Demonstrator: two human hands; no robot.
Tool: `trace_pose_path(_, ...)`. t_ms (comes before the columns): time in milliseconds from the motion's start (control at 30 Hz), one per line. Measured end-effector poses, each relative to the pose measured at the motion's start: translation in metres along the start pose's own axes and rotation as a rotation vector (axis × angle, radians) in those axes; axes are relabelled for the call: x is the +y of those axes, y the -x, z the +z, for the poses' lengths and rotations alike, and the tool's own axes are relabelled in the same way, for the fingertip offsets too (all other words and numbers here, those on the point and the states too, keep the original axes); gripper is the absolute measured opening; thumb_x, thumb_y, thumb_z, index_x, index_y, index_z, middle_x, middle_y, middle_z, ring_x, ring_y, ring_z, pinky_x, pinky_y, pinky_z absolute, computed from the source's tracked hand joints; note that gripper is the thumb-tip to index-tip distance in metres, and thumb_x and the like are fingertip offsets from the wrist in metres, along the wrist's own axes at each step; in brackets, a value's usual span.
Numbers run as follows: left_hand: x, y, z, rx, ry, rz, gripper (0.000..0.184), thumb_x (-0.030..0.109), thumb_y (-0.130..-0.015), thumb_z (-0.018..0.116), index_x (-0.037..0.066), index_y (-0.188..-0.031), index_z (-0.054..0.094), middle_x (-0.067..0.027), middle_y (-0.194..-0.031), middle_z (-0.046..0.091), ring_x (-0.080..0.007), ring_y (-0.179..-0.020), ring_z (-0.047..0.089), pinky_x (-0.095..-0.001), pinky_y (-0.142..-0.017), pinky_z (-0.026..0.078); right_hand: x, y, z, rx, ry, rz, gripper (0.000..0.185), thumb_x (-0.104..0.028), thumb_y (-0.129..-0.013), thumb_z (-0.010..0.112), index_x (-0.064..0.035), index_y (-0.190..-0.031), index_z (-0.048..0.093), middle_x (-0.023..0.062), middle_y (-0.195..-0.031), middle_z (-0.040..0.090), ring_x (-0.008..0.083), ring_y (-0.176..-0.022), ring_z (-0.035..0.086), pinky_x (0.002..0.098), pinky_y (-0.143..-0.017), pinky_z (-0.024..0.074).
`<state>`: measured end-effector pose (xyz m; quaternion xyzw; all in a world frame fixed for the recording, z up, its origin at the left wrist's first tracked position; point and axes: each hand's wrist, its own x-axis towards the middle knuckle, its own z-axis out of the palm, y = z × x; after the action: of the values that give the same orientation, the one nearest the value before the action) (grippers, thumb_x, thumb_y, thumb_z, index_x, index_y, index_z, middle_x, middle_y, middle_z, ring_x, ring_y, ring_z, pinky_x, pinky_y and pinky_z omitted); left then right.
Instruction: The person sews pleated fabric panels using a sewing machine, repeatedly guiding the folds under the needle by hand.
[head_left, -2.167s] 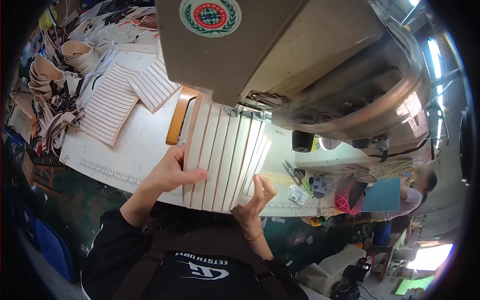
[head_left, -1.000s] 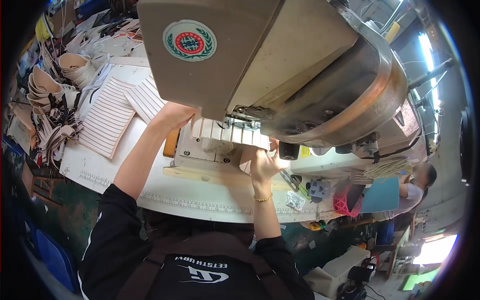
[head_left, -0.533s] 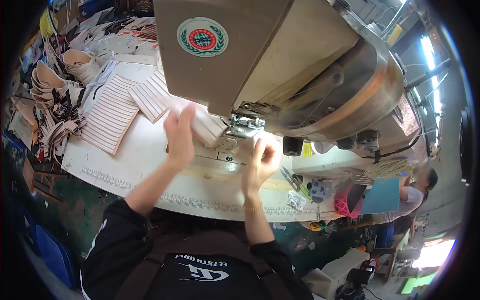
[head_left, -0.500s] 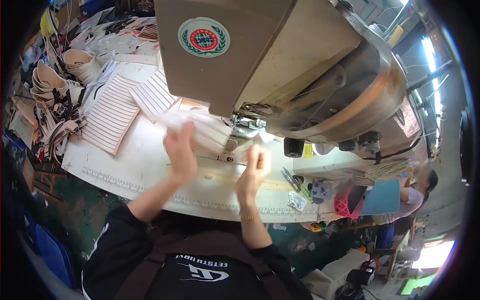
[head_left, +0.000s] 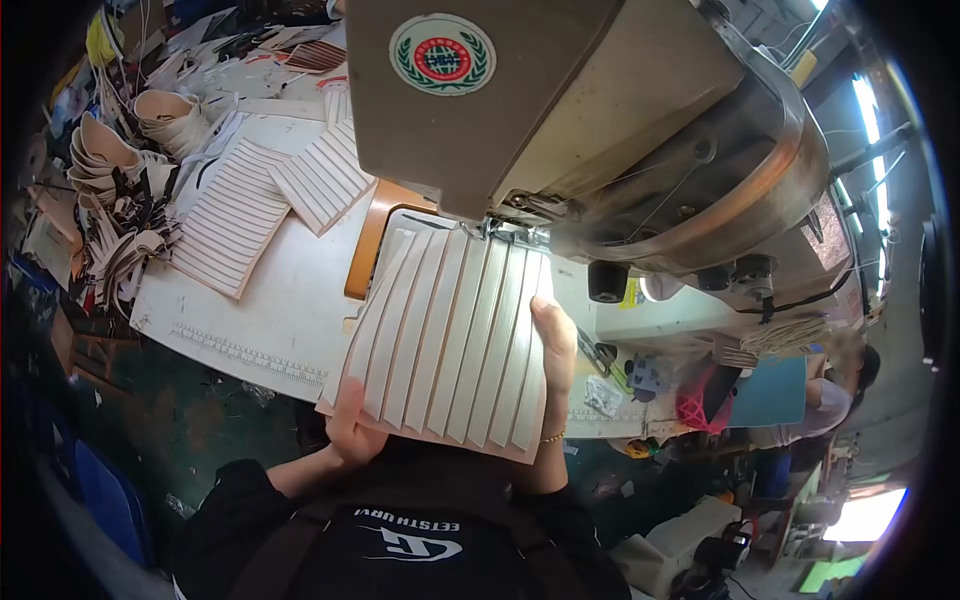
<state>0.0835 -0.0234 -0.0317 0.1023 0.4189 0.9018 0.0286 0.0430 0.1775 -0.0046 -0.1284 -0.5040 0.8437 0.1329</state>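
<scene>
A pale panel with overlapping parallel strips [head_left: 450, 340] stretches from the sewing machine's needle area down toward my chest. My left hand [head_left: 353, 425] grips its lower left corner, thumb on top and the other fingers underneath. Along the right edge, my right hand [head_left: 557, 345] holds the panel with the thumb on top; its remaining fingers are hidden below. The panel's far edge lies at the presser foot [head_left: 490, 228] of the sewing machine [head_left: 450, 130]. Two similar striped panels [head_left: 230, 220] lie overlapping on the table to the left.
Curled pale pieces [head_left: 100, 155] and dark scraps crowd the table's left end. Scissors [head_left: 598, 352], a pink basket [head_left: 700, 408] and a blue board [head_left: 768, 392] are at the right. Another person [head_left: 830, 395] sits beyond. A printed ruler [head_left: 250, 350] runs along the front edge.
The panel, blurred beside the needle before, now spreads flat toward my body. My left hand has come down to its near corner, and my right hand has moved right to its side edge.
</scene>
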Motion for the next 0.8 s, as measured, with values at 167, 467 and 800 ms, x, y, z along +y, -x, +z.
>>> trace_pose_path(167, -0.005, 0.008, -0.025, -0.025, -0.091, -0.057, 0.043, 0.012, -0.09, 0.04, 0.0, -0.131, 0.031, -0.0135, -0.132, 0.038, -0.0252, -0.118, 0.04, -0.0328, -0.097, 0.034, -0.002, -0.005, -0.006, -0.016, 0.048, -0.011, 0.011, -0.007, -0.082, 0.051, 0.0026, -0.082, 0.056, 0.0057, -0.07, 0.056, 0.0071, -0.057, 0.044, 0.0161, -0.055, 0.0366)
trace_pose_path(467, 0.013, -0.024, -0.002, -0.043, -0.457, -0.044, 0.038, 0.008, -0.09, 0.036, -0.002, -0.126, 0.035, -0.0129, -0.125, 0.045, -0.0211, -0.11, 0.047, -0.0285, -0.092, 0.039, -0.02, 0.041, 0.003, -0.046, 0.11, 0.038, 0.013, -0.002, -0.079, 0.054, 0.0032, -0.091, 0.054, 0.0036, -0.068, 0.055, 0.0052, -0.056, 0.044, 0.0138, -0.051, 0.0357)
trace_pose_path(800, 0.028, -0.066, 0.023, 0.06, -0.137, -0.178, 0.036, 0.011, -0.089, 0.042, -0.001, -0.123, 0.041, -0.0117, -0.118, 0.051, -0.019, -0.102, 0.052, -0.0253, -0.086, 0.042, -0.014, 0.028, -0.006, -0.022, 0.05, -0.015, 0.014, -0.001, -0.079, 0.054, 0.0038, -0.092, 0.052, 0.0025, -0.068, 0.053, 0.0032, -0.05, 0.042, 0.0131, -0.043, 0.0332)
